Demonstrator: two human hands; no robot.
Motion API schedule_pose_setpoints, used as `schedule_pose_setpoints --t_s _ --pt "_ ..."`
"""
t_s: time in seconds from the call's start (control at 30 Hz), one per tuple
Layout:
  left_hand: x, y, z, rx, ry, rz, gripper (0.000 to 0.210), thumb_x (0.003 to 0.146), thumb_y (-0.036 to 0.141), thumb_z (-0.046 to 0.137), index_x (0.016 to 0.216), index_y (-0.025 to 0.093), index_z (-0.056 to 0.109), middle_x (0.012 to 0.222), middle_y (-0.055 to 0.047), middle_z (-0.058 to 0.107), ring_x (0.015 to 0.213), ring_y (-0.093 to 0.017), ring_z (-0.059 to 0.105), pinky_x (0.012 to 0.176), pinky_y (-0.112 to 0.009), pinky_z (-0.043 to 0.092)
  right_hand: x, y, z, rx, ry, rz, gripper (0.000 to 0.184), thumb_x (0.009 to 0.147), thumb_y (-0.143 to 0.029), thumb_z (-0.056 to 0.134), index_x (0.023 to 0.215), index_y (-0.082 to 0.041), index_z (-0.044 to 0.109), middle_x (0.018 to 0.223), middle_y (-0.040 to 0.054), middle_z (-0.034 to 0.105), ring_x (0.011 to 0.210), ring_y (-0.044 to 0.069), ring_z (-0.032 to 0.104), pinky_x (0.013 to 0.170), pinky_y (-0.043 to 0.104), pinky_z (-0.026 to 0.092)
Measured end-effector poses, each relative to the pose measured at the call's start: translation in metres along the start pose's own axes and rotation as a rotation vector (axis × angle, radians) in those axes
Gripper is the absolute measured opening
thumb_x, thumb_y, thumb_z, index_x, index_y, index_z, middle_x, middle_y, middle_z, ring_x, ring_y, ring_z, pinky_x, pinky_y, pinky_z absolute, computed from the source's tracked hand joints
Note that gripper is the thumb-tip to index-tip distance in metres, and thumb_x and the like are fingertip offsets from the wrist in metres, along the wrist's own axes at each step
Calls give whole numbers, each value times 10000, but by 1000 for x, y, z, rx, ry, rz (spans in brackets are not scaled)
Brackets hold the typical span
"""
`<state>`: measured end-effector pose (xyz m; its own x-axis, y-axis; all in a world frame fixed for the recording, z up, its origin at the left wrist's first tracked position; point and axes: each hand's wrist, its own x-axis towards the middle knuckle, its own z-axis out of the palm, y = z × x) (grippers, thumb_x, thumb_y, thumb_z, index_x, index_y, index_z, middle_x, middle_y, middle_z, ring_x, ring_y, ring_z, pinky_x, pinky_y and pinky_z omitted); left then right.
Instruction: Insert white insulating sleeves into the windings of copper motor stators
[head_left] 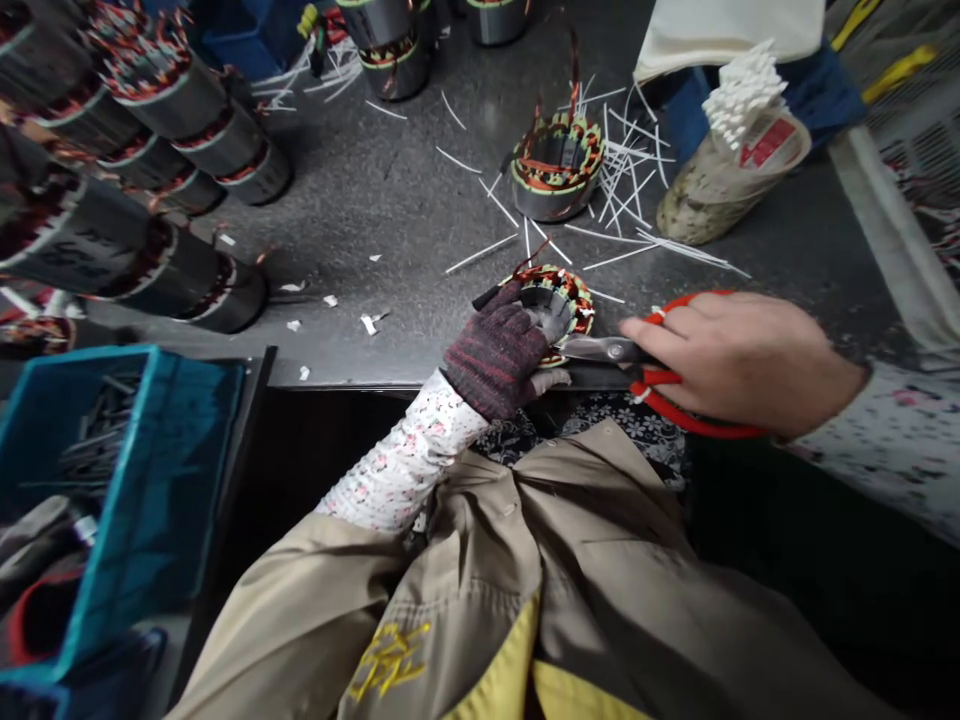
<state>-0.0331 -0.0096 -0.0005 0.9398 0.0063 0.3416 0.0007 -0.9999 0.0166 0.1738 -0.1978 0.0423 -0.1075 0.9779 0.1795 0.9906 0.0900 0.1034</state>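
Observation:
A motor stator (553, 292) with copper windings and pale green slot liners lies near the table's front edge. My left hand (496, 352), in a dark knitted glove, is closed on its left side; the palm side is hidden. My bare right hand (739, 355) grips red-handled scissors (600, 349). The blades point left and touch or nearly touch the stator's right front rim; I cannot tell which. Small white tie ends show along that rim. Just beyond stands a second stator (553, 200), with copper leads rising from it.
White ties (626, 170) lie scattered at the back right, beside a taped container (724, 185) holding more. Stacked stators (150, 170) crowd the left. A teal bin (142, 500) sits at lower left, and white scraps (371, 322) dot the tabletop.

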Motion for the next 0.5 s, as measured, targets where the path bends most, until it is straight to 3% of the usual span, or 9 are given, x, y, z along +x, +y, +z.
schedule_pose_setpoints --t_s 0.07,0.13,0.23,0.3,0.4,0.5 --pt "-1 0 -1 4 15 0 533 953 616 657 1103 112 748 1014 -128 747 1055 -275 707 1201 -557 459 1 -5 2 -38 1 22 322 777 -389 646 1016 -211 769 677 90 656 644 242 564 578 376 257" --pt "-3 -2 -4 -5 10 6 516 958 601 658 1119 119 748 1004 -116 751 1047 -266 707 1201 -540 461 1 0 8 23 -28 137 369 823 -447 612 1082 -233 764 723 86 694 646 251 598 563 369 274" --pt "-10 -19 -8 -1 -37 -36 530 951 623 662 1110 125 754 1021 -125 758 1058 -271 705 1214 -543 446 -2 22 26 170 -134 375 591 843 -552 602 1338 -239 683 939 111 755 754 297 671 589 382 421" --pt "-16 -38 -11 22 -78 -93 563 919 664 685 1102 137 759 1045 -129 764 1088 -282 704 1220 -553 438 -9 38 43 226 -132 459 680 827 -554 626 1403 -192 636 1088 158 742 906 344 700 711 445 539" --pt "-17 -69 -20 111 -99 -203 552 852 639 779 1181 198 747 1196 -106 757 1214 -324 671 1222 -610 419 -22 49 73 251 60 450 580 860 -503 600 1320 -156 671 1269 199 680 1156 385 657 977 546 554" --pt "6 -85 -34 226 43 -353 554 860 466 824 1340 230 679 1462 -117 648 1420 -395 547 1277 -711 283 -32 43 99 270 259 459 455 942 -479 521 1203 -163 719 1310 198 665 1206 379 646 1040 572 544"
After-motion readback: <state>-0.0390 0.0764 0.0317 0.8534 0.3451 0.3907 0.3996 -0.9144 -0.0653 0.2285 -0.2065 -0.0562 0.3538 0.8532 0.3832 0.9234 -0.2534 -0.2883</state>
